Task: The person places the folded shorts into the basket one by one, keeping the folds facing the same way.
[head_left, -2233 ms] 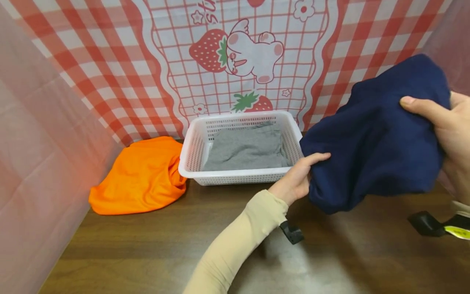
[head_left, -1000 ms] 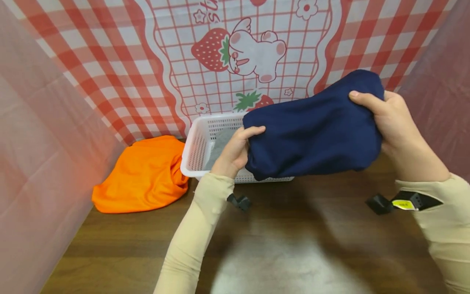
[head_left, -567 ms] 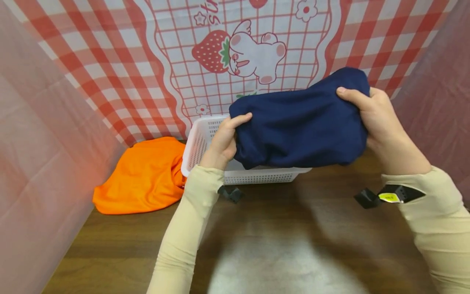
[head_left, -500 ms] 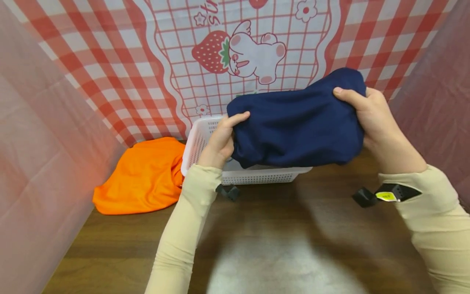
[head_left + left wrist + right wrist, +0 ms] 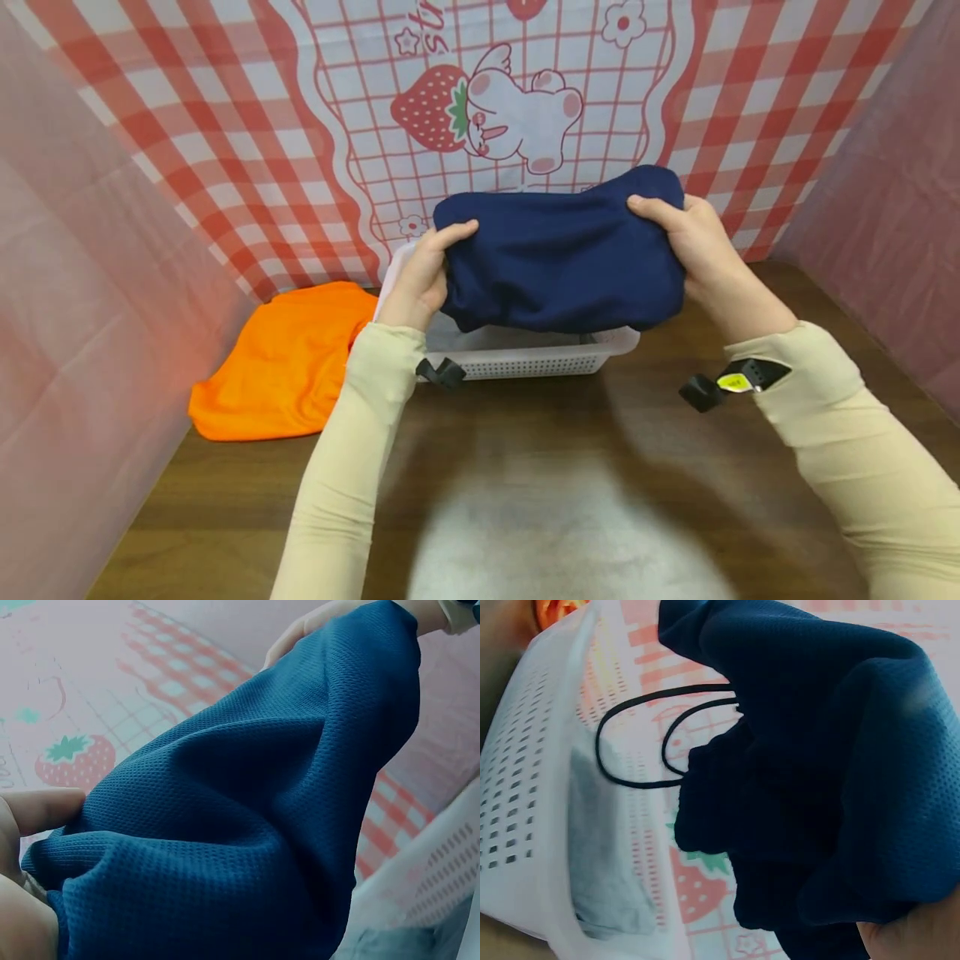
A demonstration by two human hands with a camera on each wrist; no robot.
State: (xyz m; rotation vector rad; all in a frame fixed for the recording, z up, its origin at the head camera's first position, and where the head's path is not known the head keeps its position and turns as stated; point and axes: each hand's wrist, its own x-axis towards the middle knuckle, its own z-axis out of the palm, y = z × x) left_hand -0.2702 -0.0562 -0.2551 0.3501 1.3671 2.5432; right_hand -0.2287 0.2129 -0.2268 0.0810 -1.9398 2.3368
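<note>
Farthest to your left, a bright orange, loosely folded cloth lies on the brown wood-grain table, seemingly set aside so your arms have room; your beige left sleeve hides whether it touches the basket. Next comes your left hand, holding one end of the navy-blue bundle of textured fabric. The white perforated plastic basket stands below and beyond your hands, with a grey folded cloth lying in it. The bundle is up in the air over the basket, hiding most of its mouth; holding it by both ends probably stops the soft middle from drooping or unrolling. From its underside a slack black cord loops out toward the basket. Your right hand has the other end, slightly raised, so the top edge climbs that way.

As for your fingers: your left thumb presses on the near face, pinching the fabric against fingers mostly hidden behind it. The bundle spans the gap between your hands, and your right thumb lies on its upper corner, clamping it against the fingers behind.
</note>
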